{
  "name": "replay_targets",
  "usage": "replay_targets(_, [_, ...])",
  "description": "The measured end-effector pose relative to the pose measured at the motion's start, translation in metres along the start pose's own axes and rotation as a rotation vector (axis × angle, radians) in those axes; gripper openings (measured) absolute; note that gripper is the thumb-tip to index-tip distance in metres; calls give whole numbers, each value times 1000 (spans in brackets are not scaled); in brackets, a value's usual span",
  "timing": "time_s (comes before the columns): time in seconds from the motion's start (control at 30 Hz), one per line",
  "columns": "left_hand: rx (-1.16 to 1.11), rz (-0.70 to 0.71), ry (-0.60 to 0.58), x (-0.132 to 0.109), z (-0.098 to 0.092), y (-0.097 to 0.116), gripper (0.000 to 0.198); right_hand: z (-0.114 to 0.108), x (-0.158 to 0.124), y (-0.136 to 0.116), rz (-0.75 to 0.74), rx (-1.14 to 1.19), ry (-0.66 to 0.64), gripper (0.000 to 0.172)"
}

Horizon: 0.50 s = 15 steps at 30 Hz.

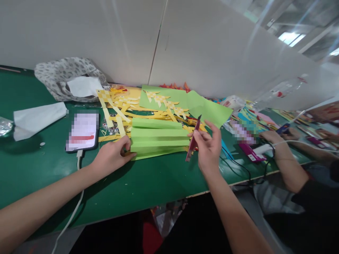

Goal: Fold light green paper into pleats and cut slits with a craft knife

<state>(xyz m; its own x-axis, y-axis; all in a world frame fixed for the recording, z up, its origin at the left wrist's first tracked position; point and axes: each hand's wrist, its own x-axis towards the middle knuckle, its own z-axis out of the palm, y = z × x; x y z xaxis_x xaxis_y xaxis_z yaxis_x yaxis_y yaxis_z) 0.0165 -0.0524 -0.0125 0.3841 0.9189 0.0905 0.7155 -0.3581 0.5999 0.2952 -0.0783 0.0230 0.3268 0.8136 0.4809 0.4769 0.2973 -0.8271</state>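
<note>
My left hand (116, 151) pinches the left end of a light green sheet of paper (159, 138), creased into several lengthwise pleats. In my right hand (209, 146) is a slim maroon craft knife (193, 141), its dark pointed tip upward, at the paper's right end. Whether the right fingers also touch the paper cannot be made out. Behind the pleated sheet lie yellow paper strips (156, 114) and checkered woven yellow pieces (159, 97). Another flat green sheet (209, 107) is at the back right.
On the left are a phone (83, 130) with a white cable (78, 160), a folded white paper (39, 120) and a patterned cloth bag (71, 76). A co-worker's hand (272, 141) is at the right, near a purple box (251, 152). A plastic bottle (280, 91) lies behind.
</note>
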Motion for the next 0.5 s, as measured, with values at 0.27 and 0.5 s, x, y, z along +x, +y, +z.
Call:
replay_targets(0.27, [-60, 49, -57, 0, -7, -3, 26, 26, -22, -24, 409, 608, -465, 32])
replay_targets(0.5, [-52, 57, -100, 1, -8, -3, 23, 58, -42, -28, 569, 846, -534, 22])
